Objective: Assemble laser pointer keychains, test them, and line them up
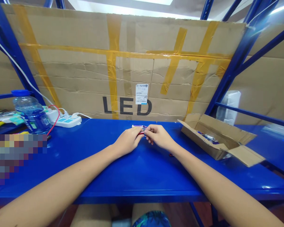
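Observation:
My left hand (129,139) is closed around a small item with a red edge (141,133), above the middle of the blue table. Close against it, my right hand (158,135) has its thumb and forefinger pinched at the item's right end; what lies between those fingertips is too small to make out. Just beyond the left fingers shows a shiny purple and silver piece (137,126), and I cannot tell whether it joins the red-edged item. A small dark red piece (171,154) lies on the table by my right forearm.
An open cardboard box (203,138) with shiny metal items (209,137) stands at right on the blue table (142,176). At left are a water bottle (32,113), a white power strip (68,121) and a red cable (55,121). A large cardboard sheet (85,78) closes the back.

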`<action>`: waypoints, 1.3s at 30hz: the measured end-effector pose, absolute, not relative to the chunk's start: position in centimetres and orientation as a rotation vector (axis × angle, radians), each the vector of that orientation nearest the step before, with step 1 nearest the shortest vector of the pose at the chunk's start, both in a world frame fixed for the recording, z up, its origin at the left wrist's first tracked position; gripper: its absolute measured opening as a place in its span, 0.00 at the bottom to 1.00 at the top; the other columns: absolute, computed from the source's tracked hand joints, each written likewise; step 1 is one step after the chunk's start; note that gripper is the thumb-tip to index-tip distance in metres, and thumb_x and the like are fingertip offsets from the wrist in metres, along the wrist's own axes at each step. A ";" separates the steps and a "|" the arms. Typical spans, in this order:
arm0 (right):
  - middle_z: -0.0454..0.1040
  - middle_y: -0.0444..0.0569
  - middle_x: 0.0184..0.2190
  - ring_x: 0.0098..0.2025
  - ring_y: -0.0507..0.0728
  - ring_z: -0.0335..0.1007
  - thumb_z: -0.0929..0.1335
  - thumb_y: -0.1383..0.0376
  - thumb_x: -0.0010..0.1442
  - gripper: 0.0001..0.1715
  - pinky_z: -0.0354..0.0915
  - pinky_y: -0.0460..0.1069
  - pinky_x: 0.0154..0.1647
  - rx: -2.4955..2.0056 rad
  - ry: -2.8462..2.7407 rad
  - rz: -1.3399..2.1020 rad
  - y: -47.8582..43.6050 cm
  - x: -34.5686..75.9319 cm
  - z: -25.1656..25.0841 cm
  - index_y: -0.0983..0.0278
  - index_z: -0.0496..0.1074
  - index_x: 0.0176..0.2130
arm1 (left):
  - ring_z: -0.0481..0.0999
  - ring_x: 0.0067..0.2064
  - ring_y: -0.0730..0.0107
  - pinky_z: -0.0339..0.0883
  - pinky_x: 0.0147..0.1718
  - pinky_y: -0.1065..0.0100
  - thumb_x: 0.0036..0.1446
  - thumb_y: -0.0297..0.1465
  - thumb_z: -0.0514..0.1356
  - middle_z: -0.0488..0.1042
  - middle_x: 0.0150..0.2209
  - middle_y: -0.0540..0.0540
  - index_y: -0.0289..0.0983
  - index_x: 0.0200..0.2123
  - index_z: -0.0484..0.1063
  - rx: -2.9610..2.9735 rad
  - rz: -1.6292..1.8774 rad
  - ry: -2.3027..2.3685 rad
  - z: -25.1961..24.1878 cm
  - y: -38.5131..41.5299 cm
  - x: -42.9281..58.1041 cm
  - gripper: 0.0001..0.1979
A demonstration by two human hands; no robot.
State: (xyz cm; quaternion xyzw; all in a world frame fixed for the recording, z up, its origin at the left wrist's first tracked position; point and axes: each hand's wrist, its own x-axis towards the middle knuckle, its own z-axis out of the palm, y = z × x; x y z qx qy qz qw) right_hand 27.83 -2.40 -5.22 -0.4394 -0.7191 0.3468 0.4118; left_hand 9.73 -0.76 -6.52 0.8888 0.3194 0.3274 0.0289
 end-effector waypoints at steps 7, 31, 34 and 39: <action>0.72 0.45 0.24 0.25 0.52 0.67 0.63 0.65 0.61 0.10 0.63 0.47 0.28 -1.083 -1.942 0.634 -2.7 27.7 -5.0 0.63 0.68 0.30 | 0.73 0.36 0.64 0.63 0.35 0.65 0.64 0.31 0.51 0.75 0.34 0.46 0.38 0.33 0.66 2.581 1.056 0.968 -6.2 -0.9 10.0 0.07; 0.74 0.46 0.29 0.33 0.54 0.71 0.65 0.62 0.57 0.09 0.69 0.50 0.40 -0.957 -1.659 0.872 -2.3 27.0 -5.2 0.65 0.71 0.30 | 0.69 0.49 0.59 0.65 0.52 0.57 0.63 0.29 0.51 0.70 0.45 0.39 0.35 0.57 0.69 2.650 1.140 0.994 -6.0 -1.4 10.0 0.20; 0.75 0.47 0.30 0.35 0.55 0.72 0.66 0.61 0.57 0.09 0.69 0.52 0.43 -0.914 -1.596 0.949 -1.9 27.1 -5.4 0.65 0.71 0.32 | 0.71 0.46 0.60 0.67 0.49 0.58 0.63 0.28 0.50 0.72 0.43 0.40 0.35 0.55 0.71 2.659 1.132 0.974 -5.7 -1.6 10.1 0.19; 0.74 0.47 0.29 0.34 0.55 0.71 0.64 0.64 0.58 0.08 0.68 0.51 0.41 -0.996 -1.733 0.782 -1.9 27.3 -5.7 0.64 0.69 0.30 | 0.75 0.41 0.63 0.68 0.44 0.62 0.61 0.28 0.53 0.77 0.40 0.43 0.37 0.46 0.75 2.510 1.253 1.024 -5.0 -1.9 10.3 0.13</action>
